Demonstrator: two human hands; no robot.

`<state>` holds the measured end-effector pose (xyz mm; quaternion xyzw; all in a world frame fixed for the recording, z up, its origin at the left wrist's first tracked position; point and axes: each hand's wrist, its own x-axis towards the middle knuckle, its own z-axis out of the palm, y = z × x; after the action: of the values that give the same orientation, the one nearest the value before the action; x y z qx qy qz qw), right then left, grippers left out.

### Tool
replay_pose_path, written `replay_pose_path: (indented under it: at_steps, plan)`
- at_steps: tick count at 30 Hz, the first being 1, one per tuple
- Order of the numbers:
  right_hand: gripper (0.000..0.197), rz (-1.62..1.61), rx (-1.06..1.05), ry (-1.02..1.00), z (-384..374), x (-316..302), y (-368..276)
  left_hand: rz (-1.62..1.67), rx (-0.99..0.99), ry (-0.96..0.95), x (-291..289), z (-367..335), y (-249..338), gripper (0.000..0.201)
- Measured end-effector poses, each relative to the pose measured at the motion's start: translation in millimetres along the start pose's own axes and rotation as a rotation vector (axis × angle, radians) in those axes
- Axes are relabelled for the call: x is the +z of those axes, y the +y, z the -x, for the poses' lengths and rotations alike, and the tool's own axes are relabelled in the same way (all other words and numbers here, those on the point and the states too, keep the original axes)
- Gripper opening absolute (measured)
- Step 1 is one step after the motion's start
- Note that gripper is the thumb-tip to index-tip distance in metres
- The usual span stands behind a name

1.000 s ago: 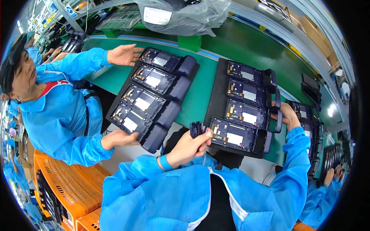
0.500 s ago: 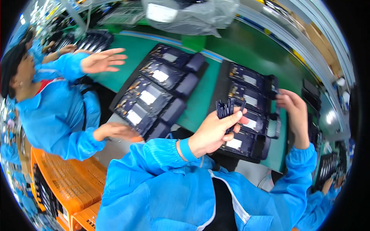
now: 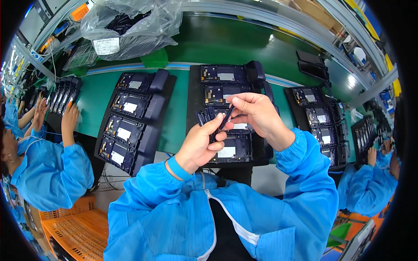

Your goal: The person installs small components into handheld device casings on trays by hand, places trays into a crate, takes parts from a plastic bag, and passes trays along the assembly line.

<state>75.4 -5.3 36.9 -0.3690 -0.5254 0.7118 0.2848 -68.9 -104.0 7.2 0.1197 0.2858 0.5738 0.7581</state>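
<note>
My left hand (image 3: pixel 198 145), with a blue band at the wrist, is closed round a bundle of thin black plastic strips (image 3: pixel 203 118) fanned upward. Close beside it, my right hand (image 3: pixel 261 116) pinches one thin black strip (image 3: pixel 227 114) between thumb and fingers, its lower end by my left fingertips. Both hands hover over a black tray (image 3: pixel 192 87) that carries several dark device housings (image 3: pixel 220 141) in a column, each showing a circuit board and a pale rectangle. My hands hide part of the middle housings.
Similar loaded trays stand at left (image 3: pixel 167 93) and right (image 3: pixel 292 102) on the green bench (image 3: pixel 89 113). A clear plastic bag (image 3: pixel 152 37) of black parts lies at the back left. Orange crates (image 3: pixel 80 228) stand low at left. Co-workers' hands (image 3: pixel 69 119) work at left and right.
My right hand has come from the housings' right side to my left hand and now pinches a strip. The view has swung right; the left co-worker's reaching arm has drawn away from the neighbouring tray.
</note>
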Motion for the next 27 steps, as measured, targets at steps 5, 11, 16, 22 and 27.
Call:
replay_pose_path:
  at_steps: [5, 11, 16, 22, 27]
  plan:
    - [0.024, -0.147, -0.037, -0.104, 3, 0, 12, 0.041, -0.135, -0.052, -11, 3, 2, 0.017]
    - [0.024, -0.095, -0.078, -0.184, 9, -3, -1, -0.267, 0.099, 0.108, -1, 12, 4, 0.019]
    - [0.018, 0.534, -0.325, -0.201, 21, -2, -31, -0.786, 0.4, 0.263, 14, 25, 6, 0.021]
    - [0.012, 1.141, -0.637, -0.174, 63, -19, -60, -1.446, 0.954, 0.062, 58, 15, -11, 0.015]
    - [0.007, 0.952, -0.716, 0.068, 62, -66, -63, -1.081, 0.809, 0.014, 76, -9, 12, 0.018]
